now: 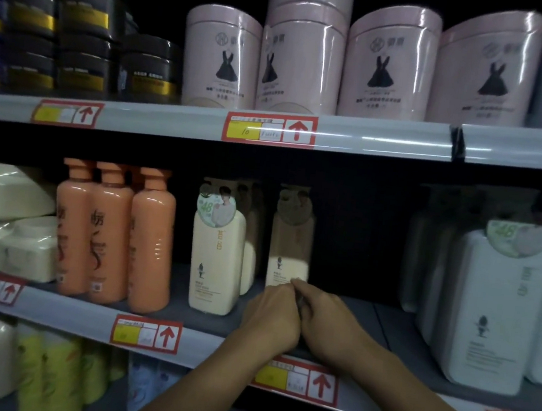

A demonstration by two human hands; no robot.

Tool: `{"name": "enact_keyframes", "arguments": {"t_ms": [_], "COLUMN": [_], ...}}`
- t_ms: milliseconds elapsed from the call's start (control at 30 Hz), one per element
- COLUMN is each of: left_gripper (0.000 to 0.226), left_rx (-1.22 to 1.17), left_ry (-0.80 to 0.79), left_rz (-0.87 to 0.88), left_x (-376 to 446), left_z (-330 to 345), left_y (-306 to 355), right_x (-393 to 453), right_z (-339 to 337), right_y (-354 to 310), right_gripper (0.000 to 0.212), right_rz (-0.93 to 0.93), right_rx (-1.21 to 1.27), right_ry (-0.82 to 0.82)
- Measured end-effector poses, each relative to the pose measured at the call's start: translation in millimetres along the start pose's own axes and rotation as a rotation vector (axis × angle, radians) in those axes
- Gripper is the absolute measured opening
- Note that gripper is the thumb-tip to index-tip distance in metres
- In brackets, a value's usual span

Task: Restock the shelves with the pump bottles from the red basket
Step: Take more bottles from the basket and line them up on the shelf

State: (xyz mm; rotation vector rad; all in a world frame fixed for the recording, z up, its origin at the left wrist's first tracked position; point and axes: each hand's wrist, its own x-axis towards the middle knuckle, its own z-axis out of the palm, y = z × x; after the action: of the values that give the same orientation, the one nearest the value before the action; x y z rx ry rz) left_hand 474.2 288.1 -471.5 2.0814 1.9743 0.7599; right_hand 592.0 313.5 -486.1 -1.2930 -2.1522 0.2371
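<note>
A: Progress first. Cream bottle (290, 240) stood upright on the middle shelf (201, 342), set back in shadow. A second cream bottle (216, 260) stood left of it, nearer the shelf edge, with more tucked behind that one. Right of it the board lay bare up to the white bottles (493, 309).

B: Basket?

A: Not in view, so no count of what remained. My guess: part done, that gap right of the cream bottle wanting more stock.

B: And the hands?

A: Both low, just in front of the cream bottle's base. Left hand (273, 316) and right hand (327, 321) touched each other, knuckles up. Right fingertips reached the bottle's bottom edge.

B: Holding it?

A: Couldn't tell. Fingers of both curled forward, but their ends were hidden behind the knuckles and in the dark. Might have been a pinch at the base, might have been a push. Nothing else was in either hand.
</note>
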Motion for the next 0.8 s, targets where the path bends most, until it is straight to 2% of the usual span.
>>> {"name": "enact_keyframes", "arguments": {"t_ms": [133, 267, 400, 467, 533, 667, 800], "left_gripper": [0.041, 0.064, 0.071, 0.06, 0.043, 0.045, 0.043], "left_rx": [0.028, 0.067, 0.078, 0.018, -0.087, -0.275, -0.367], "left_ry": [-0.071, -0.153, -0.174, -0.116, 0.017, 0.229, 0.324], "left_rz": [-0.013, -0.024, -0.033, -0.039, -0.043, 0.013, 0.115], "left_x": [6.9, 12.2, 15.0, 14.7, 8.1, -13.7, -51.1], "left_z": [-0.7, 1.7, 3.9, 5.8, 3.8, -5.1, -10.8], "left_y": [-3.3, -4.6, -6.5, -8.5, -7.4, -0.4, 17.7], "right_x": [6.1, 9.6, 14.1, 16.1, 14.4, -2.7, -45.7], "right_z": [4.4, 7.5, 8.4, 7.1, 3.3, -14.1, -35.9], "right_y": [1.8, 5.9, 8.8, 7.7, 2.8, -14.6, -33.3], "right_gripper": [0.05, 0.05, 0.059, 0.06, 0.056, 0.048, 0.051], "right_rz": [0.015, 0.041, 0.058, 0.074, 0.103, 0.139, 0.086], "right_rx": [-0.001, 0.008, 0.002, 0.022, 0.069, 0.181, 0.207], "right_ry": [-0.052, -0.077, -0.134, -0.147, -0.124, 0.052, 0.188]}}
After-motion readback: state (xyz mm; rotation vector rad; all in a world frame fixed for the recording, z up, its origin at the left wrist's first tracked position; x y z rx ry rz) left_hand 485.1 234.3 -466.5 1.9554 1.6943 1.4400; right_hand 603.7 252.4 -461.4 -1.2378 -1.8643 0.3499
